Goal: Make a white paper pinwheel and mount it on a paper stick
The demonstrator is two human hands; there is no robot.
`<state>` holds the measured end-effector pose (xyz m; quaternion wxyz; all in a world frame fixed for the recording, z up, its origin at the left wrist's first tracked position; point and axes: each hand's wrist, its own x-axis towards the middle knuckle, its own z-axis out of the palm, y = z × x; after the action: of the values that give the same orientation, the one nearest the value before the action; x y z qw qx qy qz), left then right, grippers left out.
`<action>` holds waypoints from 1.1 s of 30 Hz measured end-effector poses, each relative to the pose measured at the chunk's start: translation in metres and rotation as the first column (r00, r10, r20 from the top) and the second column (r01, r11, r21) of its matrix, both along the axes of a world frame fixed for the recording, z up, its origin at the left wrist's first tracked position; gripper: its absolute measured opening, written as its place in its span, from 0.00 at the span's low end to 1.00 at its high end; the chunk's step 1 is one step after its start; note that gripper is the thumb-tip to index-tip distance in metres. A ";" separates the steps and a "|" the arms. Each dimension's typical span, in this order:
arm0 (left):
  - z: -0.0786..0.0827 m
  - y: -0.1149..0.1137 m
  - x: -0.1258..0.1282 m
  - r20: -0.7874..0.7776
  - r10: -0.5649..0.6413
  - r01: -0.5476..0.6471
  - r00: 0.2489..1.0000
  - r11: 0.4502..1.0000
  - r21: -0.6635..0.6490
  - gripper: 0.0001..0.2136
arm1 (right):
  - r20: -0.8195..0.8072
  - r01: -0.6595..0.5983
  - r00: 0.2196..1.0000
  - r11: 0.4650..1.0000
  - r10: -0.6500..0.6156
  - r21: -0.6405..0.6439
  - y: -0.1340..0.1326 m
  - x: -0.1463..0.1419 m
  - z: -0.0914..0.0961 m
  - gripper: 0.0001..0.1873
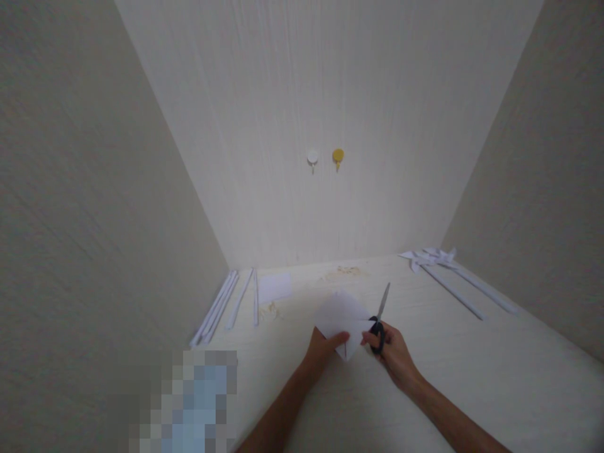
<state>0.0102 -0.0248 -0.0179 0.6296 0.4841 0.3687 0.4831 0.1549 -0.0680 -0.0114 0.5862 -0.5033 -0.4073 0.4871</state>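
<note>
My left hand [329, 345] grips a white sheet of paper [342, 309] near its lower corner, thumb on top. A slit runs in from the sheet's bottom corner and another shows at its right side. In my right hand [392, 353] is a pair of scissors [380, 321] with black handles. The blades point up and away, to the right of the paper, and seem apart from it. The right thumb and fingertips are close to the paper's right corner; whether they touch it I cannot tell.
Rolled paper sticks [219, 308] and a small white sheet [275, 287] lie at left. Paper pinwheels [429, 257] with paper sticks lie at right. Small pale scraps [346, 271] are scattered near the back wall, which bears a white hook [312, 157] and a yellow hook [338, 156]. Walls flank both sides.
</note>
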 end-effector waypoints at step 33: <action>-0.002 -0.001 -0.001 -0.188 0.012 0.000 0.982 0.998 0.067 0.20 | 0.000 0.038 0.999 0.999 -0.038 -0.016 0.001 0.001 0.000 0.15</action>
<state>0.0095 -0.0258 -0.0200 0.5738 0.5474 0.4117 0.4490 0.1556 -0.0673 -0.0115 0.5914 -0.5156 -0.3938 0.4790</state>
